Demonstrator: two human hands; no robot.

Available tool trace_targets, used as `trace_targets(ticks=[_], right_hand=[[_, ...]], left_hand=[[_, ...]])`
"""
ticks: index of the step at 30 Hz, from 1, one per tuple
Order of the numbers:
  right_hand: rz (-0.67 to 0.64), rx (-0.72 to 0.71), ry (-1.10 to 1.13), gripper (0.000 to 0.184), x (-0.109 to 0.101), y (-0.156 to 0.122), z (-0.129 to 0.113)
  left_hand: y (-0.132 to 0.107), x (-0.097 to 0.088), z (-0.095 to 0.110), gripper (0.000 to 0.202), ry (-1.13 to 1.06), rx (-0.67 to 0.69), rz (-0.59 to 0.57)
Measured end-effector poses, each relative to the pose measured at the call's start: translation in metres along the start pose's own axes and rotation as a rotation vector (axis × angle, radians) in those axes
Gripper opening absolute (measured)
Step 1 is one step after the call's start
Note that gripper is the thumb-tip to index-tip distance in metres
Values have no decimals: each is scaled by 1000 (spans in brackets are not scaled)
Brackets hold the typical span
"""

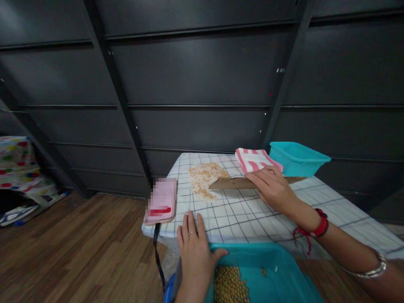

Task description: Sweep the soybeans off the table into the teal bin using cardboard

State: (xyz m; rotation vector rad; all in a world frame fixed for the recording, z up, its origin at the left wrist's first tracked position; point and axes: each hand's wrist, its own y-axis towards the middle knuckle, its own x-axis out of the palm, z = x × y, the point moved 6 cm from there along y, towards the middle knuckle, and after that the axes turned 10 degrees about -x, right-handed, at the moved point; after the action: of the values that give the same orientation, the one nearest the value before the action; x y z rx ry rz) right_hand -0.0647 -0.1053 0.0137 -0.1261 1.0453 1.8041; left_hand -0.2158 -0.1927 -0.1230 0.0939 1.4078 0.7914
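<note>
My right hand [274, 188] grips a flat piece of brown cardboard [232, 182] held low over the checked tablecloth [246, 212]; its left end touches a pile of yellow grains [204, 177]. My left hand [196, 248] rests on the table's near edge with fingers stretched flat and the thumb on the rim of a teal tub [268, 252] holding more yellow grains [229, 285]. The tub sits below the table edge, right in front of me.
A folded pink-and-white striped cloth [254, 160] and a second teal tub [296, 158] stand at the table's far side. A pink phone-like case [161, 201] lies on the left corner. Dark panelled wall behind, wooden floor to the left, a spotted cloth [17, 162] at far left.
</note>
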Motion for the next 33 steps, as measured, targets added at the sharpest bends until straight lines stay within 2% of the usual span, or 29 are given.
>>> trace_targets(ticks=[5, 13, 18, 25, 33], right_hand=[[5, -24, 38, 37, 18, 20, -8], [-2, -73, 72, 29, 20, 35, -20], [19, -106, 116, 32, 8, 26, -20], [-7, -131, 176, 25, -11, 16, -24], [-6, -115, 228, 30, -27, 14, -30]], left_hand=[[0, -1, 0, 92, -3, -1, -13], [2, -1, 0, 94, -28, -29, -77], [0, 1, 0, 93, -35, -14, -51], [-2, 6, -4, 93, -54, 45, -66], [-1, 3, -4, 91, -39, 15, -40]])
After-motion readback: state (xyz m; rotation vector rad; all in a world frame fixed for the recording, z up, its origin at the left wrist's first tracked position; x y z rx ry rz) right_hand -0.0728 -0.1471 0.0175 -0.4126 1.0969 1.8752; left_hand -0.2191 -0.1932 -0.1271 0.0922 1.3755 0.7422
